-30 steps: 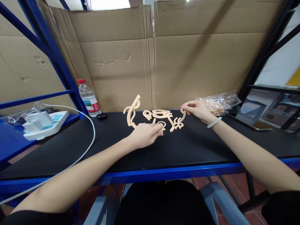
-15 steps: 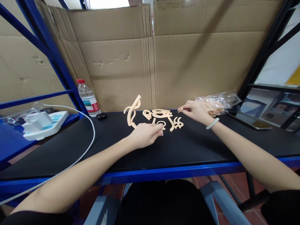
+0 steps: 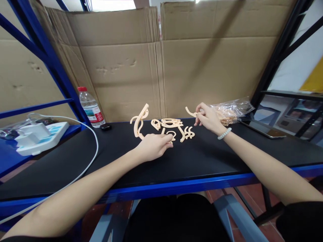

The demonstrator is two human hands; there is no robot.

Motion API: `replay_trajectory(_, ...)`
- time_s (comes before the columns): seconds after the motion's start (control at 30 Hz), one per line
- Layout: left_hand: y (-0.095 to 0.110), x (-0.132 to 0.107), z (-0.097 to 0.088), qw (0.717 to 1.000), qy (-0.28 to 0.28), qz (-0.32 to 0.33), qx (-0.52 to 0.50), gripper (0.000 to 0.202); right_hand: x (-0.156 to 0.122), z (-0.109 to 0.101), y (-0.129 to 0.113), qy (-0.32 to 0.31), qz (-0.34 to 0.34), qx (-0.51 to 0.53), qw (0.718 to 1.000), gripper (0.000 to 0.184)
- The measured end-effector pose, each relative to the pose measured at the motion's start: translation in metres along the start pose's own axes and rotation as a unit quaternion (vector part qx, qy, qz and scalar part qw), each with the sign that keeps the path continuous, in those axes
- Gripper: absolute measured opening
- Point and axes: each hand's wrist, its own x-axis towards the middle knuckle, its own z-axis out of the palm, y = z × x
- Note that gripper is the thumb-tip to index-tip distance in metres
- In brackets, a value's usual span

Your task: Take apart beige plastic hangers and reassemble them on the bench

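My right hand (image 3: pixel 208 117) is raised over the black table with its fingers pinched on a curved beige piece (image 3: pixel 190 112), which looks like the arm of a folding hanger. My left hand (image 3: pixel 155 147) rests low over the table, fingers pressed together at a beige hook piece (image 3: pixel 172 133) whose curved end shows beyond them; their exact contact is partly hidden. Just past it lie S-shaped hooks (image 3: pixel 189 132), a curved arm (image 3: pixel 182 134), a bundle of long curved pieces (image 3: pixel 171 122) and a teardrop-shaped piece (image 3: pixel 155 124). Joined curved pieces (image 3: pixel 140 119) stand out on the left.
A clear plastic bag (image 3: pixel 229 111) of beige pieces lies behind my right hand, near a dark tablet (image 3: pixel 262 130). Left are a water bottle (image 3: pixel 91 108), a small black object (image 3: pixel 105 126), a power strip (image 3: pixel 42 138) and a white cable (image 3: pixel 97 144). Cardboard (image 3: pixel 121 77) closes the back.
The curved beige piece in my right hand now projects up and left from its fingers, where little of it showed before. My left hand keeps its place; the whole view has shifted slightly.
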Motion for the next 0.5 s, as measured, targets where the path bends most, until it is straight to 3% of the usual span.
replay_trajectory(0.2,-0.0007,0.0003,0.0007,1.000,0.001,-0.002,0.013,0.019,0.0023,-0.0003,0.0003,-0.119,0.083,0.032,0.989,0.012)
replay_trajectory(0.37,-0.0010,0.0006,0.0013,1.000,0.002,0.008,-0.004,0.019,-0.0021,-0.0016,-0.0052,-0.239,0.145,0.085,0.956,0.026)
replay_trajectory(0.5,0.0008,0.0006,0.0001,1.000,-0.007,0.014,-0.012,0.018,-0.0034,-0.0026,-0.0054,-0.292,0.171,0.108,0.935,0.030)
